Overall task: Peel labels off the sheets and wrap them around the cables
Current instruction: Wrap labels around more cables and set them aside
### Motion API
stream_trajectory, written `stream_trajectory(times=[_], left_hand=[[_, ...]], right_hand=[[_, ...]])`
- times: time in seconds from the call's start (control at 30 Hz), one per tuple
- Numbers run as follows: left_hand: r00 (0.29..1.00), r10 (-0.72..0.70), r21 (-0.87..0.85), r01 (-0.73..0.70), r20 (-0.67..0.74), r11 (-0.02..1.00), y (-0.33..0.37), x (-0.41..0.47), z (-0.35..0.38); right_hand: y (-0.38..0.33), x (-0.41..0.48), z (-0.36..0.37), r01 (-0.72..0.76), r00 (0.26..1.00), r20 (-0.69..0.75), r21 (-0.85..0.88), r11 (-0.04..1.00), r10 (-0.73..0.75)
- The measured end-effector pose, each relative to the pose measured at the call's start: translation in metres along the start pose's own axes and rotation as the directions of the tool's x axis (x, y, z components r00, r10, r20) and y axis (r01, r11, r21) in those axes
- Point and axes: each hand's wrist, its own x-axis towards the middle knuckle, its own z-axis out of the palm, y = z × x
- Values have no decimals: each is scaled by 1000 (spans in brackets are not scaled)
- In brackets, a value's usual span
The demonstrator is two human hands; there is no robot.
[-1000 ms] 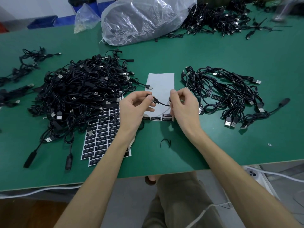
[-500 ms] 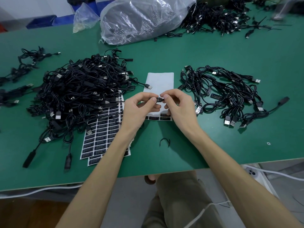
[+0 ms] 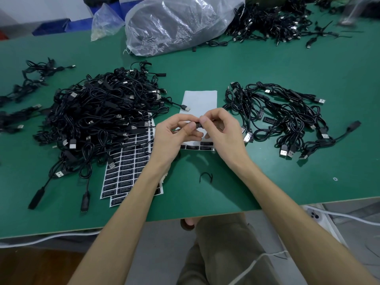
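Hands closer together than second ago: left hand (image 3: 170,138), right hand (image 3: 224,132) pinch one label (image 3: 198,125)

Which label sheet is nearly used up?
The middle sheet: mostly bare white backing, with black labels only along its near edge. The stacked sheets left of it are full of them.

The cable (image 3: 197,125) held between the left hand (image 3: 172,138) and right hand (image 3: 223,130) is largely hidden by fingers. Print on the label sheets (image 3: 125,171) is too small to be read. The plastic bag (image 3: 174,23) is cut off at the top.
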Motion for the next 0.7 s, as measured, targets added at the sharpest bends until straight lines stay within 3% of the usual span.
stream_trajectory(times=[0.27, 0.4, 0.7], left_hand=[[1000, -11, -15, 10, -28, 1000, 0, 0, -2], [1000, -3, 16, 4, -31, 1000, 0, 0, -1], [978, 202, 342, -174, -49, 923, 0, -5, 8]], right_hand=[[3, -2, 2, 103, 995, 5, -145, 984, -103], [6, 0, 3, 50, 999, -6, -160, 986, -51], [4, 4, -2, -111, 993, -32, 21, 994, 112]])
